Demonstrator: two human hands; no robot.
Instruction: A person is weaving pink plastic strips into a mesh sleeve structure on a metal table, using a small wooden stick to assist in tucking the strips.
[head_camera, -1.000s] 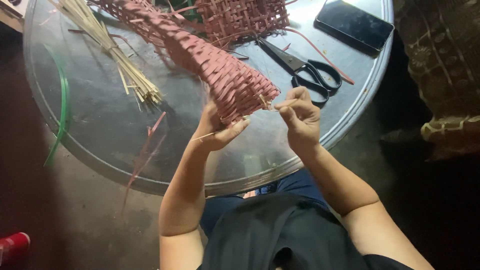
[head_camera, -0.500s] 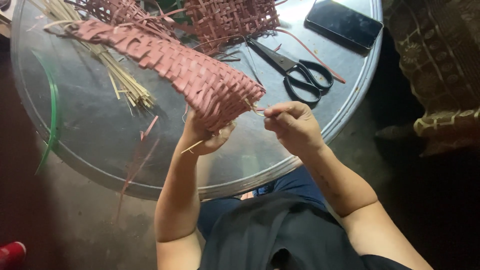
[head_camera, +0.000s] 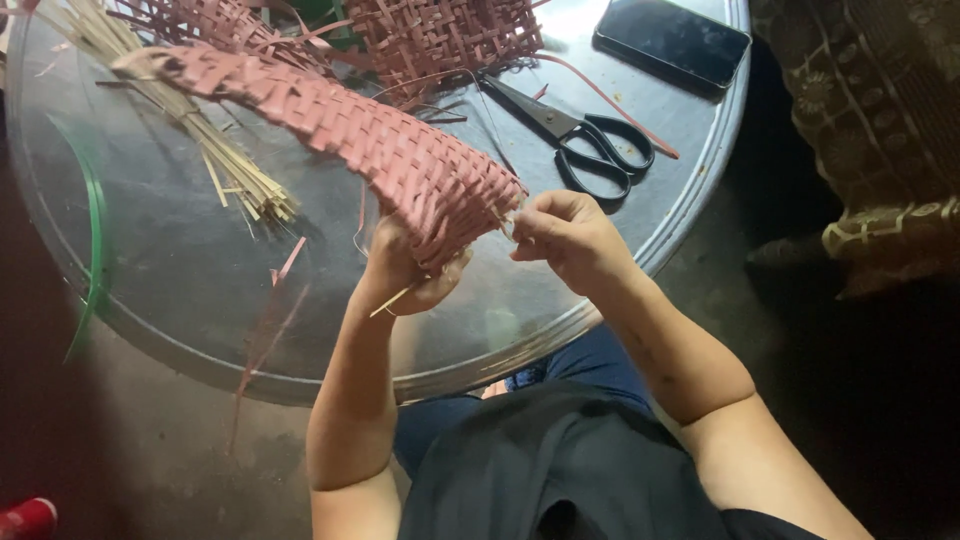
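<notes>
A long pink woven strip piece (head_camera: 370, 150) arches over the round glass table (head_camera: 200, 300), its near end held up above the table's front part. My left hand (head_camera: 410, 270) grips that near end from below, and a thin pale sliver sticks out under its fingers. My right hand (head_camera: 565, 235) is pinched on a thin pale sliver at the end's right edge, touching the weave.
Black scissors (head_camera: 590, 140) lie on the table right of the weave. A dark phone (head_camera: 672, 42) rests at the far right. A flat pink woven mat (head_camera: 440, 35) lies at the back. A bundle of pale slivers (head_camera: 170, 110) and a green band (head_camera: 95, 240) are at the left.
Both hands have drawn closer together at the weave's end. The woven piece has shifted and swung a little to the left, with my right hand now closed against its edge.
</notes>
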